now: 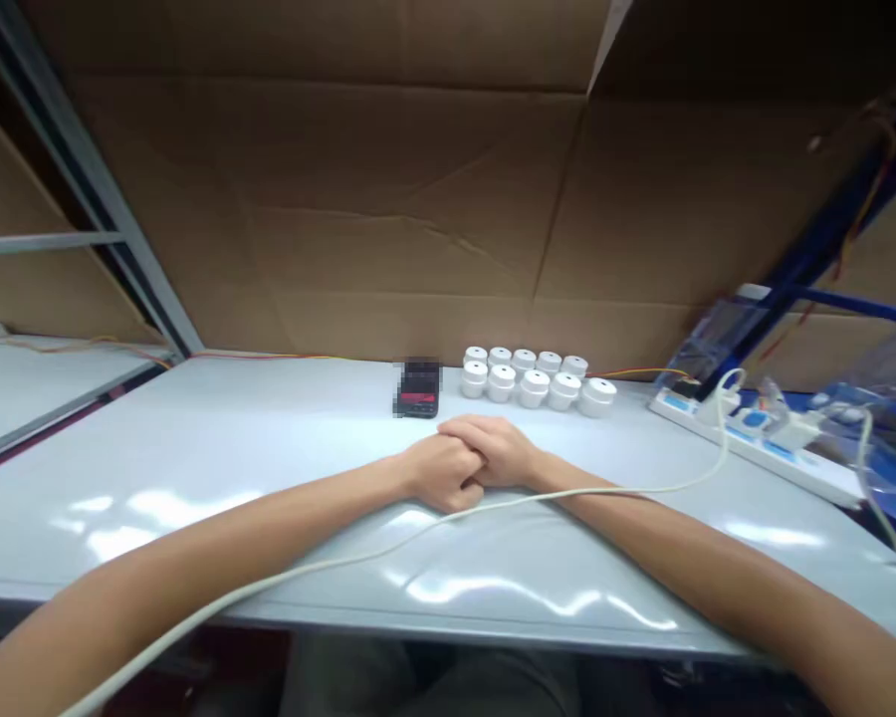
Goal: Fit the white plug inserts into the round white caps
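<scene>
My left hand (440,473) and my right hand (497,450) rest on the pale grey table (216,458), clasped together with fingers interlaced. Nothing shows inside them. A white cable (627,490) runs across the table just in front of the hands and over my right forearm. Beyond the hands lie a small black device with a red display (418,388) and two rows of several white round caps (536,378).
A white power strip with plugs (754,438) lies at the right, next to clear plastic bags (866,398) and a blue frame bar (828,239). Brown cardboard (418,199) walls the back. A grey metal rack post (82,179) stands at the left.
</scene>
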A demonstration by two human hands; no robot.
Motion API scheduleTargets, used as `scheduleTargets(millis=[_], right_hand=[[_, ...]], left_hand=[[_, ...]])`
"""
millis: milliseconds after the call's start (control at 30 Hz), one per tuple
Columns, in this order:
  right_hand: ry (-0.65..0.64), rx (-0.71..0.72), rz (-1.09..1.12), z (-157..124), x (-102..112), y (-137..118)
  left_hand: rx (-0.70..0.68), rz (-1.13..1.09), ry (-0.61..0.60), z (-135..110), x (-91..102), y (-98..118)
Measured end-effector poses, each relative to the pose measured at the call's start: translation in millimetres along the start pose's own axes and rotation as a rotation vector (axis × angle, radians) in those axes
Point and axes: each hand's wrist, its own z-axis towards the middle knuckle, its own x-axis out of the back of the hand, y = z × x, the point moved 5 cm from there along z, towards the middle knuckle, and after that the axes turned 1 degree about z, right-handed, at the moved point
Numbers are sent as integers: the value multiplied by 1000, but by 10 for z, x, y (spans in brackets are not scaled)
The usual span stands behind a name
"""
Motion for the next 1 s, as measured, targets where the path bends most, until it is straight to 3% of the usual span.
scheduleTargets(millis=[500,867,1000], right_hand=[[69,-2,84,34,36,-95],[-10,-182,312,12,29,-28],[-42,-243,322,28,24,-15]], left_hand=[[-68,-28,16,-16,-31,-4],[-75,-236,74,20,-25,-10],[7,-271,54,19,-21,-50]])
